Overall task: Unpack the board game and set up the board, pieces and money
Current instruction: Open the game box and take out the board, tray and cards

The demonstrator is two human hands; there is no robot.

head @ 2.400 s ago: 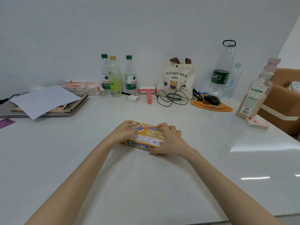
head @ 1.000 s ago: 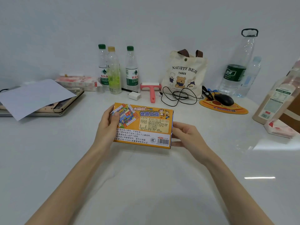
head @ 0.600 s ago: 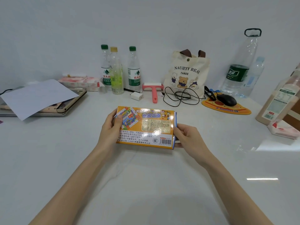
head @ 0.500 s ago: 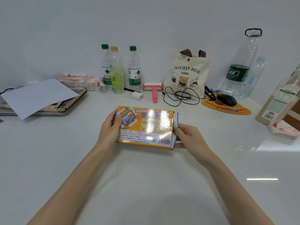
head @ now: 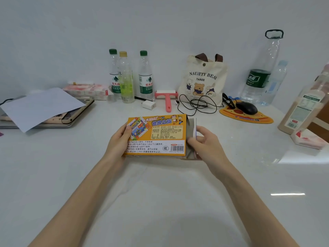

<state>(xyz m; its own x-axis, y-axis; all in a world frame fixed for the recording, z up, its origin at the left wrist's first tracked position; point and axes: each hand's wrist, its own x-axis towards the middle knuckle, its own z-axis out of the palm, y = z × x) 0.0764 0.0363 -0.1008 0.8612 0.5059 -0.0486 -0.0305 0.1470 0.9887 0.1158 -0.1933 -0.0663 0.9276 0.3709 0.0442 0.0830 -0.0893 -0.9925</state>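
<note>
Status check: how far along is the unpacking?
Early. Done: the game box is lifted off the table. In hand: left hand holds its left end, right hand pulls the end flap open. Left: nothing is out, so board, pieces and money all remain.

place: office or home desk, can't tell which | surface: glossy white table [head: 178, 202] against plain white wall | evidence: laptop [head: 53, 120] under paper at left, mouse [head: 246, 107] on mouse pad at right, charger [head: 148, 104] and cable [head: 195, 104] at centre | clutter: water bottles [head: 128, 77], tote bag [head: 203, 79] along wall
</note>
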